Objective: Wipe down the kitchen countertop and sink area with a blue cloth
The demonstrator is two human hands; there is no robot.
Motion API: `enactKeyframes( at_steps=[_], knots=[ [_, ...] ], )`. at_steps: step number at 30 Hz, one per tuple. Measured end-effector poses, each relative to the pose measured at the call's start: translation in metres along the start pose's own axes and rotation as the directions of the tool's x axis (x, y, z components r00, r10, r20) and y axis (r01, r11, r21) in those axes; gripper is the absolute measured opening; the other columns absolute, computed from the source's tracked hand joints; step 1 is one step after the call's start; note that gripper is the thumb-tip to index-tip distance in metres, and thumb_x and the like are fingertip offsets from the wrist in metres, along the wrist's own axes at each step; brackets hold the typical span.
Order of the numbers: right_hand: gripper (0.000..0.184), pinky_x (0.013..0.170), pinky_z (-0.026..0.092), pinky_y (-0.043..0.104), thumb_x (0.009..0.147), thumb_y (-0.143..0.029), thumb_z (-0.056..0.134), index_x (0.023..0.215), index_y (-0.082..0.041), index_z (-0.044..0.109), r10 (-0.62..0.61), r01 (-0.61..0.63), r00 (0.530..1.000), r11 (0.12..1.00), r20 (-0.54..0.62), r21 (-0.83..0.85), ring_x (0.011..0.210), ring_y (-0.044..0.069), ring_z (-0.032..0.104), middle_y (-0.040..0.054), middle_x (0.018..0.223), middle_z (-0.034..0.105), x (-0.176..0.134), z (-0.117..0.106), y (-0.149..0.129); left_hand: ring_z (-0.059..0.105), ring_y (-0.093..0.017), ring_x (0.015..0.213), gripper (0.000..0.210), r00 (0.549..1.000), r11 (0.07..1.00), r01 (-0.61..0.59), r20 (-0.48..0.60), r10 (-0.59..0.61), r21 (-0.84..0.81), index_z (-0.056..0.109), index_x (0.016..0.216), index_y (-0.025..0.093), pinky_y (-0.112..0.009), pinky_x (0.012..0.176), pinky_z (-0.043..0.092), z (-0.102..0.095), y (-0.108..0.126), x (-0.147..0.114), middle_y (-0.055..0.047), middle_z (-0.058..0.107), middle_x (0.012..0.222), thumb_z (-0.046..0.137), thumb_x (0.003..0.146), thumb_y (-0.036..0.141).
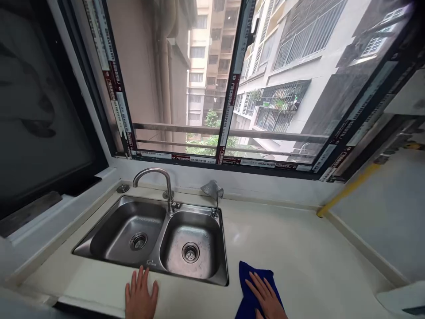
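My right hand (267, 297) lies flat on a dark blue cloth (245, 283) on the pale countertop, fingers stretched out over it and not curled around it. Part of the cloth is hidden beneath the palm. My left hand (141, 297) rests on the counter just in front of the sink, its fingers spread and nothing in it. Beyond both hands is a double-bowl steel sink (162, 243); the cloth lies to the right of its front right corner.
A curved steel faucet (168, 190) rises behind the sink. A small tap with a grey wrapping (212, 189) stands at the sink's back right corner. The countertop (292, 239) stretches right toward a yellow pipe (348, 190). A dark-framed window (229, 102) is behind.
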State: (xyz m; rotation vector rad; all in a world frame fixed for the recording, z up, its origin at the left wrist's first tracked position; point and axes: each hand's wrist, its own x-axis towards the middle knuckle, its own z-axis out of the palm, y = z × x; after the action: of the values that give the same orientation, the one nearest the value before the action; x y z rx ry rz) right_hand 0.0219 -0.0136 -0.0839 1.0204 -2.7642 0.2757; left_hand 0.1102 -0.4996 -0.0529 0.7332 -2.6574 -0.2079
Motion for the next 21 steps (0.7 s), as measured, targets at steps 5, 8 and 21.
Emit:
enactKeyframes(
  at_steps=[5,8,21],
  knots=[
    [0.073,0.120,0.031,0.062,0.090,-0.026,0.044,0.160,-0.026,0.027,0.100,-0.102,0.993,0.994,-0.060,-0.039,0.150,0.034,0.029,0.0080,0.165,0.024,-0.022,0.005,-0.016,0.037,-0.031,0.149,0.059,1.000,0.997,-0.005,0.019,0.007,-0.083,0.057,0.141,0.014,-0.055,0.126,0.024,-0.003,-0.001,-0.005,-0.012,0.049,0.156,0.038,0.093,0.042],
    [0.071,0.121,0.029,0.062,0.092,-0.028,0.043,0.161,-0.025,0.026,0.086,-0.092,0.991,0.994,-0.102,-0.058,0.150,0.033,0.029,0.0089,0.166,0.024,-0.024,0.002,-0.020,0.035,-0.033,0.150,0.057,1.000,0.992,-0.005,0.028,0.008,-0.128,0.056,0.142,0.012,-0.057,0.126,0.022,-0.005,-0.001,-0.007,-0.014,0.047,0.157,0.038,0.095,0.039],
    [0.084,0.115,0.029,0.067,0.089,-0.036,0.041,0.163,-0.028,0.001,0.082,-0.119,0.958,0.986,-0.276,-0.121,0.147,0.043,0.032,0.0089,0.169,0.012,-0.017,0.029,-0.056,0.049,-0.023,0.141,0.052,0.935,0.728,0.284,0.014,-0.354,-0.624,0.051,0.141,0.017,-0.038,0.116,0.046,-0.032,-0.081,-0.131,-0.011,0.054,0.151,0.026,0.101,0.040]
  ],
)
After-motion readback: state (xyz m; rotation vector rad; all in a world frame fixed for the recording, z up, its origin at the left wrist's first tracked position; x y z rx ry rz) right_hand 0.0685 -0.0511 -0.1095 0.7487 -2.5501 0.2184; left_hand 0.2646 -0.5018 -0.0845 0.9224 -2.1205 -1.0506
